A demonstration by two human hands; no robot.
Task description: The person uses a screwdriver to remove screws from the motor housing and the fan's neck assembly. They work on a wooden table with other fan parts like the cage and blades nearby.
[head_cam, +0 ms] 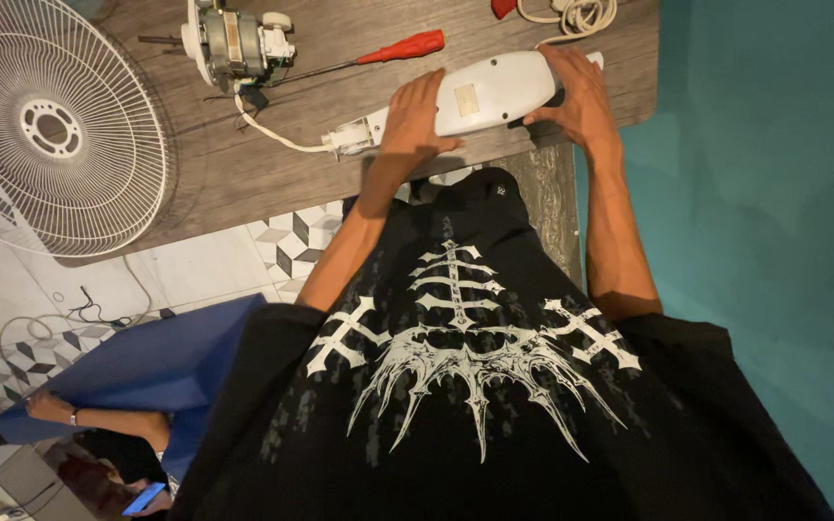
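A long white plastic fan housing [485, 92] lies along the near edge of the wooden table [243, 164]. My left hand [419, 116] grips its left part, fingers laid over the top. My right hand [579, 96] holds its right end. A white cable [272, 135] runs from the housing's left end to a bare fan motor [234, 43] at the back. A red-handled screwdriver [378, 53] lies between the motor and the housing.
A white wire fan guard [50, 125] covers the table's left end. A coiled white cord [571, 14] lies at the back right. A teal wall [774, 193] rises on the right. Another person in blue [137, 376] sits low at left, holding a phone [144, 499].
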